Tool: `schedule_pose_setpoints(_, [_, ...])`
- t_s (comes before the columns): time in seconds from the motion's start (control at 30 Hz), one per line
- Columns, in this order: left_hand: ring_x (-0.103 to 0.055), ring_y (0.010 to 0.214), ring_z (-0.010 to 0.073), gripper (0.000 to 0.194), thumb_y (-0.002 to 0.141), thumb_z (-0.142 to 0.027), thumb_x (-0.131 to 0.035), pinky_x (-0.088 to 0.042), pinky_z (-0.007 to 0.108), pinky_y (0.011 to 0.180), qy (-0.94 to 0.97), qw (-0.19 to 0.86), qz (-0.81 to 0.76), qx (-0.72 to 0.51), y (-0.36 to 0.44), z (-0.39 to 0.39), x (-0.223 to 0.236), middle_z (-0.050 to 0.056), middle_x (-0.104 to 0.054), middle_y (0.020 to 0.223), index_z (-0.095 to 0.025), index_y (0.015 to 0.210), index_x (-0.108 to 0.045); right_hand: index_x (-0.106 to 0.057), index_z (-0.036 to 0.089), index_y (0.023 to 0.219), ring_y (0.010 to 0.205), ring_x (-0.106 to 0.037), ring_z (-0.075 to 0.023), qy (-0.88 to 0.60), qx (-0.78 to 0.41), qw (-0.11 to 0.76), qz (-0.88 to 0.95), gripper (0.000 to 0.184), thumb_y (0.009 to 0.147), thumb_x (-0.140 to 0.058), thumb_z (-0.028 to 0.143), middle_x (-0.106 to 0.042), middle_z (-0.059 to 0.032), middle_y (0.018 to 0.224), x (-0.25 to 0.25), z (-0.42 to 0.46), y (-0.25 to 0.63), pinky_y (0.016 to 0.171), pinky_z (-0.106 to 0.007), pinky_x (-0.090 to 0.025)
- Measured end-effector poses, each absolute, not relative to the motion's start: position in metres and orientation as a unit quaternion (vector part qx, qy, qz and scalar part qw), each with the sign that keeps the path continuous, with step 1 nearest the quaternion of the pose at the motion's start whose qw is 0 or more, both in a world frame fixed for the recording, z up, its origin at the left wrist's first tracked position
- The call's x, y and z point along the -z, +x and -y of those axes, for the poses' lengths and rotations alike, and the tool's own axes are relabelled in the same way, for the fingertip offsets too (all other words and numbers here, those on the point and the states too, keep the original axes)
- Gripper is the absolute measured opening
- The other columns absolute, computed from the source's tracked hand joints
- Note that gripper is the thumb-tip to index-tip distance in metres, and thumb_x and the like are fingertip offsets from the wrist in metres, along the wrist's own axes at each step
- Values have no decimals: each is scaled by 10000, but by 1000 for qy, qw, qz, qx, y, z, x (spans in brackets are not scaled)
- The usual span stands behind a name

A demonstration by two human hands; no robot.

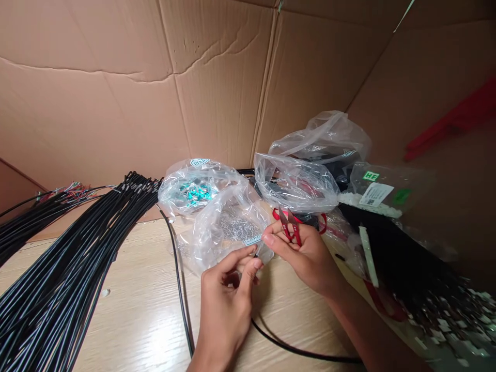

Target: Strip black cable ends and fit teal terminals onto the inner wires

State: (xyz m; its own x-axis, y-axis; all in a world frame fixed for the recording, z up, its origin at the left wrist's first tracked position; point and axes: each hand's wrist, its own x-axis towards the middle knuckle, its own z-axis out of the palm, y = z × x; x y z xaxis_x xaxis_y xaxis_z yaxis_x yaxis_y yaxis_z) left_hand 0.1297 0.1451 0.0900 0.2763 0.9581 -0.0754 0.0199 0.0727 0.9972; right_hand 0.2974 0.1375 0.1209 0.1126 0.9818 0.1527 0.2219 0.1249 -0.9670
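My left hand (pixel 228 297) is closed, thumb against fingers, around the end of a black cable (pixel 294 351); a small dark tip pokes out by the thumb. From beneath that hand the cable curves away to the right. My right hand (pixel 310 258) grips a pair of red-handled thread snips (pixel 295 232), dark blades pointing up and away. Its thumb and forefinger come together just above the left fingertips; whether they pinch something small is too fine to tell. Right behind both hands lies a clear plastic bag (pixel 217 232) of tiny silvery metal pieces.
Black cables (pixel 89 258) lie bundled at left, with a bundle ending in coloured wires (pixel 75 191) beyond. Another bag (pixel 194 188) holds teal pieces. Further bags (pixel 298 181) and black cables with white connectors (pixel 411 258) fill the right. Cardboard walls (pixel 217 103) stand behind.
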Motion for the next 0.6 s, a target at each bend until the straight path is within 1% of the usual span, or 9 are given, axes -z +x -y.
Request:
schedule_pose_setpoints(0.13, [-619,605,135,291,836,-420,-776,-497,216,607,511,651,-406,-388,132,-150,-95,77,-745,746,-131,870,-776,-569,178,721,599,-412,-99,-548,-376,499,556,256,943,-608,300,-468,48,629,-122,-137,300,606,-253,-348])
schedule_pose_setpoints(0.23, [-583,593,113,288,840,-411,-776,-465,192,586,516,652,-398,-387,131,-153,-98,67,-721,711,-125,807,-757,-600,171,760,554,-344,-85,-543,-400,485,556,262,964,-593,335,-412,67,599,-121,-136,301,580,-257,-314])
schedule_pose_setpoints(0.3, [-570,588,107,291,838,-406,-781,-448,184,569,521,640,-402,-397,131,-152,-99,59,-704,692,-128,763,-739,-619,169,809,540,-311,-81,-544,-416,486,543,232,948,-618,354,-374,78,594,-120,-135,301,561,-254,-298])
schedule_pose_setpoints(0.4, [-558,572,105,297,832,-406,-786,-426,183,543,521,633,-401,-409,130,-150,-100,48,-684,666,-136,730,-717,-632,168,839,546,-295,-82,-561,-408,490,527,187,905,-671,339,-297,92,587,-117,-134,298,573,-249,-310])
schedule_pose_setpoints(0.47, [-548,562,103,300,837,-407,-783,-409,184,533,523,629,-404,-410,130,-148,-100,39,-668,641,-140,723,-706,-634,170,828,545,-291,-83,-573,-400,489,523,165,898,-669,314,-264,96,579,-116,-133,296,583,-248,-327])
schedule_pose_setpoints(0.6, [-553,567,105,297,858,-407,-767,-401,196,551,521,631,-412,-401,130,-146,-98,32,-662,639,-140,747,-700,-631,171,811,547,-329,-86,-582,-402,491,508,131,885,-650,278,-277,90,578,-115,-132,294,582,-239,-358])
